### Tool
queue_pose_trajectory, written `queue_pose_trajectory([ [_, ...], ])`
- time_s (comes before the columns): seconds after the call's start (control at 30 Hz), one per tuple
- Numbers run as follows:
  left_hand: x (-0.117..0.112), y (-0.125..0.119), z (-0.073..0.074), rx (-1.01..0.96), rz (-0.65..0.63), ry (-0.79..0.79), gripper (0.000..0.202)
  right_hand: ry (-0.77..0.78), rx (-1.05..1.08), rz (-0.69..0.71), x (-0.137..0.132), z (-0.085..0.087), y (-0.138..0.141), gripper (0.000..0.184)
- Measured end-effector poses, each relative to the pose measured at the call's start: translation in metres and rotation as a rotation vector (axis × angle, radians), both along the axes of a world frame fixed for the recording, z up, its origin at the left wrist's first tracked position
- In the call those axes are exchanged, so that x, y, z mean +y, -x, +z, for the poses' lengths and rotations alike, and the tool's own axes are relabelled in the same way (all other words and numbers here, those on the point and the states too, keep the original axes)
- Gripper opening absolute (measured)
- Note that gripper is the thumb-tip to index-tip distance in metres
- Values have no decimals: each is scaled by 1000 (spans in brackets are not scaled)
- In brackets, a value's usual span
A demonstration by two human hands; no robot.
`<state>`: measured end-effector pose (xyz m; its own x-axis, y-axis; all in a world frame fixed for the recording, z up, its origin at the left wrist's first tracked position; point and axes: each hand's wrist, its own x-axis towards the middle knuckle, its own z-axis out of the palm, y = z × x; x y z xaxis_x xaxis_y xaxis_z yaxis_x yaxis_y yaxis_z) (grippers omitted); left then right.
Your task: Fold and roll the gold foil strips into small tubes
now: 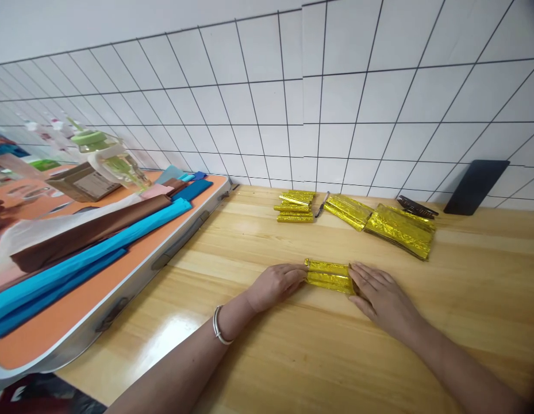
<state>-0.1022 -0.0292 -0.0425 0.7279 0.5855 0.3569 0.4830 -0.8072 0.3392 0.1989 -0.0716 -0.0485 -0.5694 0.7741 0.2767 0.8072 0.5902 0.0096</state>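
A small piece of shiny gold foil (329, 276) lies on the wooden table between my hands, its upper edge rolled or folded over in a narrow strip. My left hand (279, 283) is closed at the foil's left end, with the fingertips on its edge and the thumb mostly hidden. At the opposite end, my right hand (381, 296) holds the right edge between fingers and thumb. Behind them lie several rolled gold foil strips (295, 208), a flat gold foil sheet (348, 211) and a thicker stack of gold foil sheets (400, 230).
A black pen (322, 205) lies beside the rolls. A dark hair clip (417, 207) and a black phone-like slab (477, 187) are by the tiled wall. On the left, an orange-topped board (46, 336) carries folded blue sheets (89, 259), a cardboard box (86, 181) and a bottle (115, 158).
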Motion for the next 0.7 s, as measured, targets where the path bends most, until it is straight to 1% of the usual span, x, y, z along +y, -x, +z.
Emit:
queue_pose_trajectory([
  [0.13,0,-1,-1,-6,-13,2,25,-108,14,36,-1,-5,-1,39],
  [0.3,0,-1,-1,2,-35,11,26,-130,77,52,1,-7,-4,31],
  [0.37,0,-1,0,10,-25,33,31,-132,126,38,3,-8,-6,29],
  [0.47,-1,-1,-1,0,35,103,39,-133,178,37,4,-10,-7,27],
  [0.6,-2,-5,-5,-55,143,170,31,-132,218,58,6,-12,-8,27],
  [0.7,-3,-8,-8,-70,161,146,24,-129,237,59,6,-11,-8,28],
])
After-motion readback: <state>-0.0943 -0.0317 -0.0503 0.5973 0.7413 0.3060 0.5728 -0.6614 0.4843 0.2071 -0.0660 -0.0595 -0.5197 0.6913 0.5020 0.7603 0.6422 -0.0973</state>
